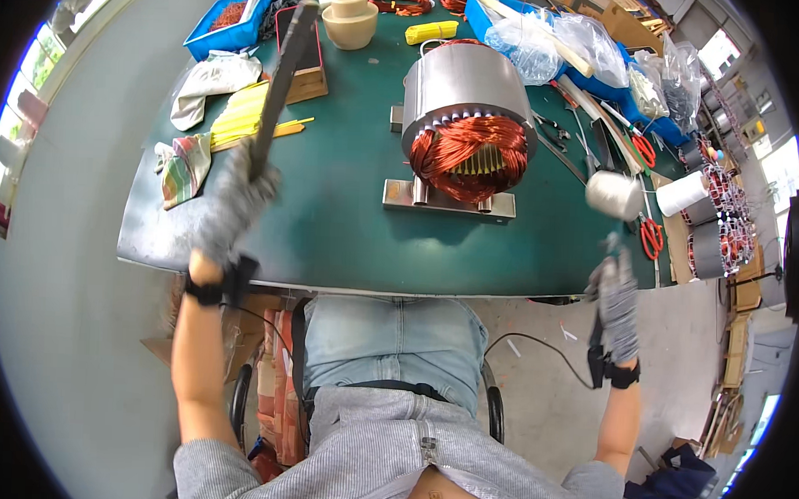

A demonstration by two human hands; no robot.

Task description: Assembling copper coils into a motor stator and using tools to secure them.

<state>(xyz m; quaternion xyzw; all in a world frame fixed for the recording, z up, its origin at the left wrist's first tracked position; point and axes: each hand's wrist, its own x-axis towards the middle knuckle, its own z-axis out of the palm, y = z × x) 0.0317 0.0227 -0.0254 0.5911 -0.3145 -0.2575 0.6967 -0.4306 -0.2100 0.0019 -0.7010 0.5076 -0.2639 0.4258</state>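
At the near right edge of the green-topped workbench (329,256), the right hand (618,297), in a grey knitted glove, is blurred; whether its fingers are closed on anything cannot be told. Just beyond its fingertips is a white spool of thread (613,195), also blurred. Being round, it could roll over the bench edge if knocked. Red-handled metal scissors (651,239) lie just beside it; a careless reach there could catch the glove on them.

To the left, the left hand (236,200), likewise gloved in grey, is wrapped around the lower end of a long, flat, dark bar (284,74), which points toward the far side above the bench. A loose grip on this one end could let the bar twist or drop onto the bundle of bright yellow strips (241,112) near it.

In the middle, well apart from both hands, the silver-grey metal cylinder (467,80) rests on a metal base (398,195), its copper-coloured wire windings (451,154) facing the person. A rightward swing of the bar could nick these exposed wires.

Farther off, the cream stepped cylinder (347,32) stands near the bar's far tip; a forward jab could topple it.
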